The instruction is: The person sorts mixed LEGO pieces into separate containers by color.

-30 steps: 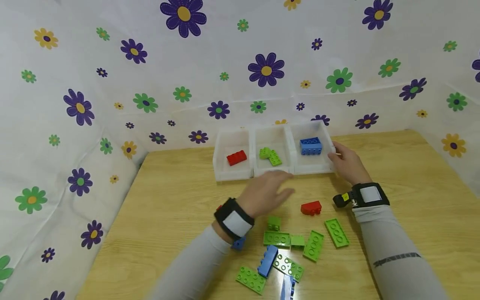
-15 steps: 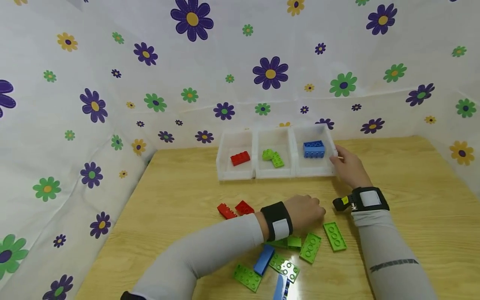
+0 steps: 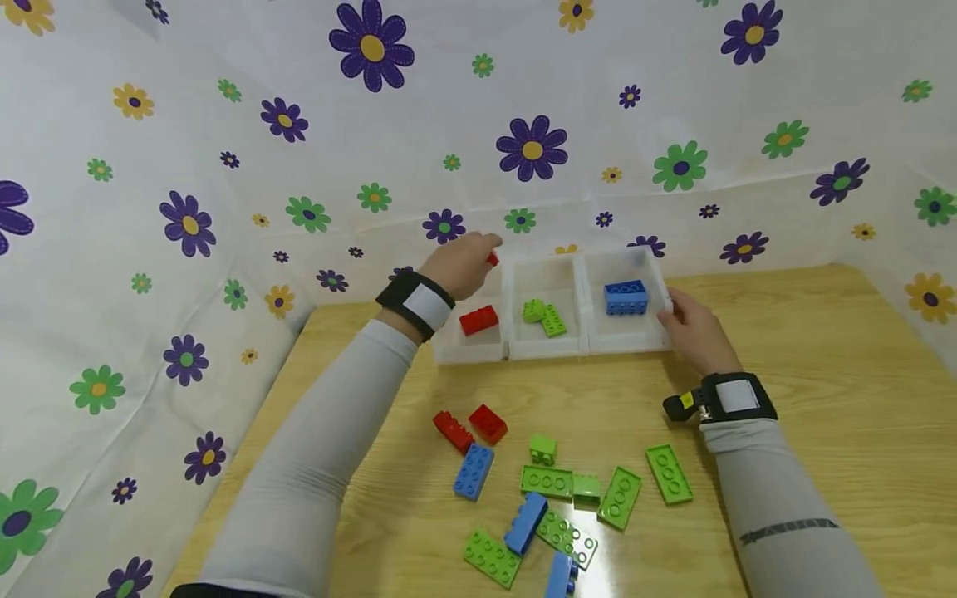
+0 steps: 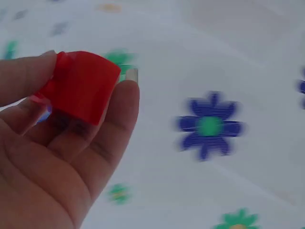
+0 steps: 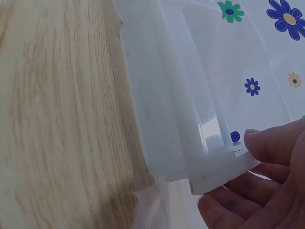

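My left hand (image 3: 458, 270) pinches a red toy building brick (image 4: 86, 88) between thumb and fingers, raised over the back of the left white bin (image 3: 471, 352). In that bin lies another red brick (image 3: 478, 320). The middle bin (image 3: 546, 345) has green bricks (image 3: 553, 321) in it, and the right bin (image 3: 628, 341) has blue bricks (image 3: 625, 301). My right hand (image 3: 697, 334) grips the right bin's end wall, thumb on the rim and fingers beneath it in the right wrist view.
In front of the bins, loose bricks lie on the wooden table (image 3: 359, 374): two red bricks (image 3: 488, 423) at the left, several green bricks (image 3: 620, 497) and a few blue bricks (image 3: 473, 472). A white flowered cloth (image 3: 419, 149) hangs behind the table.
My left hand reached right to a red brick on the table, took hold of it, and carried it up and left over the left bin. My right hand stays at the right bin.
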A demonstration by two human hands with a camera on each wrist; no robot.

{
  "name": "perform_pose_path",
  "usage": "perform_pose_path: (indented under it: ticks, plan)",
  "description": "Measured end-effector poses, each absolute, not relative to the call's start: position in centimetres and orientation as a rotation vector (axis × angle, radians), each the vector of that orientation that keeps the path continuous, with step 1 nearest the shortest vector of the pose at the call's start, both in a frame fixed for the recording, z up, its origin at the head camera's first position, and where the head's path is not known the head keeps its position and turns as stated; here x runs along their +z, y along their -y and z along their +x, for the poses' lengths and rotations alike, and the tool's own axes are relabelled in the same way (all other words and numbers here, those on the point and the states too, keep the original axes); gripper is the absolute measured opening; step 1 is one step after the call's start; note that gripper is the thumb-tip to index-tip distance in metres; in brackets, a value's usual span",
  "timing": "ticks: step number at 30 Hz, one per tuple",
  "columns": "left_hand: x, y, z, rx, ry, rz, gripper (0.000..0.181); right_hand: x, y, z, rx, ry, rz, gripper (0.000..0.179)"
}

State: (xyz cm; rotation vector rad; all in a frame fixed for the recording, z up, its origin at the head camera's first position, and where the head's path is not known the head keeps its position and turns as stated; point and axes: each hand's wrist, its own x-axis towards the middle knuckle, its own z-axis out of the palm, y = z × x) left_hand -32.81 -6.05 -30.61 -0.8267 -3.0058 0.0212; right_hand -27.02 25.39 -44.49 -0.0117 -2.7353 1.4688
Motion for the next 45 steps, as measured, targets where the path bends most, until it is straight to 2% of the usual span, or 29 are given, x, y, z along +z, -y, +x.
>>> perform_pose_path:
  ticks: [6, 16, 22, 29, 34, 40, 45]
  plan:
    - [-35.5, 7.4, -37.3, 0.348, 3.198, -0.681, 0.008, -45.0, -25.7, -27.1, 1.459, 2.732, 0.018, 0.047]
    - [-40.8, 7.7, -40.2, 0.508, 3.234, -0.515, 0.009, -45.0, -25.6, -27.4, 1.426, 2.716, 0.053, 0.045]
    - [-41.2, 8.7, -38.9, 0.432, 3.294, -0.498, 0.011, -45.4, -25.0, -27.3, 1.425, 2.756, 0.031, 0.048]
    - [-38.2, 9.2, -37.1, -0.160, 3.238, -0.502, 0.042, -45.2, -25.3, -27.5, 1.413, 2.750, 0.029, 0.048]
    - [-36.9, 12.1, -33.6, -0.552, 3.059, -0.504, 0.047, -44.7, -25.6, -27.6, 1.374, 2.755, 0.064, 0.047]
    - [-39.2, 15.9, -28.6, -0.742, 2.998, -0.398, 0.049, -44.6, -25.4, -27.4, 1.356, 2.762, 0.057, 0.049]
    - [-41.4, 17.2, -26.8, -0.854, 3.025, -0.306, 0.052, -44.6, -24.9, -27.1, 1.373, 2.781, 0.043, 0.050]
